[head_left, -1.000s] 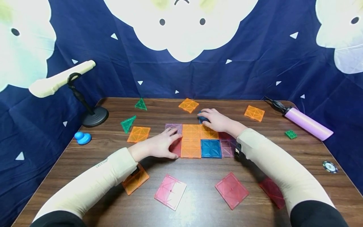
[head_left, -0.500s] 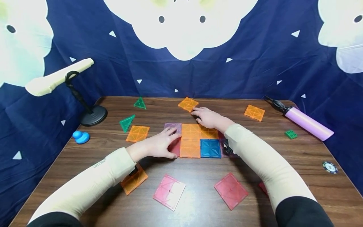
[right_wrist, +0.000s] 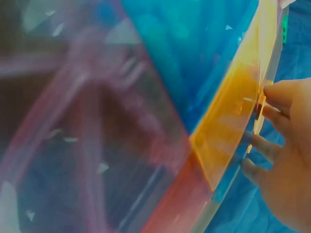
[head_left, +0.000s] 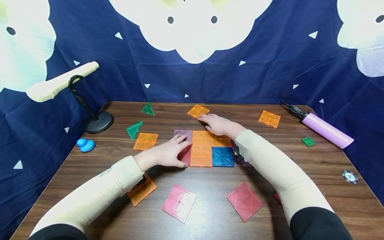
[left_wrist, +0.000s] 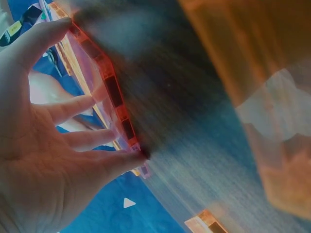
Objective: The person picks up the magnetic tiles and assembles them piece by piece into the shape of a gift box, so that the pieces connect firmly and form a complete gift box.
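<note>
A flat patch of joined square tiles lies mid-table: orange tiles (head_left: 201,148), a blue tile (head_left: 223,156), a purple tile (head_left: 183,134) and a red tile (head_left: 185,155). My left hand (head_left: 169,152) rests with spread fingers on the red and purple tiles at the patch's left edge. In the left wrist view the fingers (left_wrist: 73,109) touch the red tile's rim (left_wrist: 109,92). My right hand (head_left: 216,124) lies flat just beyond the patch. Its fingertips reach a loose orange tile (head_left: 198,110). The right wrist view shows fingertips (right_wrist: 272,116) at an orange tile's edge (right_wrist: 233,126).
Loose tiles lie around: pink (head_left: 179,202), red (head_left: 244,201), and orange (head_left: 145,141), (head_left: 269,119), (head_left: 142,191). There are two green triangles (head_left: 148,109), (head_left: 134,129). A cream device on a black stand (head_left: 97,121) and a blue duck (head_left: 85,145) sit left. A purple pump (head_left: 327,130), green brick (head_left: 307,141) and chip (head_left: 349,176) sit right.
My right hand slid left and away from me toward the loose orange tile. A dark blue piece seen under it before is now hidden. My left hand stayed put.
</note>
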Demonstrator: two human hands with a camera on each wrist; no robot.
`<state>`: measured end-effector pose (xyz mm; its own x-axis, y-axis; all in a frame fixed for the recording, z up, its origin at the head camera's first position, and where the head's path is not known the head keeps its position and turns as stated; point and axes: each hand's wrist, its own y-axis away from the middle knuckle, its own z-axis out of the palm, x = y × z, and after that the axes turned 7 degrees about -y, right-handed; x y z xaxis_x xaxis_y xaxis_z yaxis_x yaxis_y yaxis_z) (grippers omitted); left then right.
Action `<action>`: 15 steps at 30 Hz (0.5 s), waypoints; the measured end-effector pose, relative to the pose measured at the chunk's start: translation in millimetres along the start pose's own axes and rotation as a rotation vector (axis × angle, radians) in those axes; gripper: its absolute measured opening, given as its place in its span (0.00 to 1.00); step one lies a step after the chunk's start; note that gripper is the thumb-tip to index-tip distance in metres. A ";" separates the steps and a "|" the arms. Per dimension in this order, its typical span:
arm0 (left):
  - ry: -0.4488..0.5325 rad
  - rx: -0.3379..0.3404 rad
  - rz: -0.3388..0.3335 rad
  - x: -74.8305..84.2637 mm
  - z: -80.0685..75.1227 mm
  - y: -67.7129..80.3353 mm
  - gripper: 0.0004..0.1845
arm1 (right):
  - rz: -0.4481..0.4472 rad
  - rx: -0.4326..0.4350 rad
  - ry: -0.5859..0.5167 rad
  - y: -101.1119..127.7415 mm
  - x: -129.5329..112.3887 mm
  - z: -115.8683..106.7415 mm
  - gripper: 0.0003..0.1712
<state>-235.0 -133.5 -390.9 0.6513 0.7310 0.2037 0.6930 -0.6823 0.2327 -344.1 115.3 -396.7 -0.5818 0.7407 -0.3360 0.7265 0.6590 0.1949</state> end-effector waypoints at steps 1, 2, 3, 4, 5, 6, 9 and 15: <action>-0.001 0.000 0.000 -0.1 -0.1 0.0 0.47 | -0.026 0.012 -0.009 1.8 0.0 -0.1 0.29; -0.002 0.000 0.000 -0.1 -0.1 0.2 0.47 | -0.056 0.028 -0.015 3.6 0.7 0.1 0.27; -0.001 0.001 -0.001 -0.1 -0.3 0.3 0.47 | -0.078 0.046 -0.024 5.9 1.1 -0.1 0.25; 0.000 0.000 -0.002 -0.1 -0.5 0.5 0.47 | -0.103 0.063 -0.028 7.6 2.0 -0.1 0.22; 0.001 0.000 -0.002 0.0 -0.8 0.7 0.47 | -0.125 0.082 -0.030 9.4 2.6 -0.3 0.20; 0.002 -0.001 -0.004 0.1 -1.1 1.0 0.47 | -0.136 0.096 -0.028 11.0 3.3 -0.4 0.19; 0.007 -0.004 -0.008 0.9 -2.2 2.1 0.47 | -0.133 0.097 -0.025 14.8 4.6 -0.6 0.21; 0.011 -0.015 -0.006 2.3 -2.7 2.3 0.47 | -0.094 0.010 -0.081 18.3 4.5 -0.7 0.27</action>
<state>-232.7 -133.3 -387.3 0.6437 0.7352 0.2127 0.6922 -0.6778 0.2481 -333.7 130.8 -393.9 -0.6164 0.6624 -0.4258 0.6737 0.7235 0.1503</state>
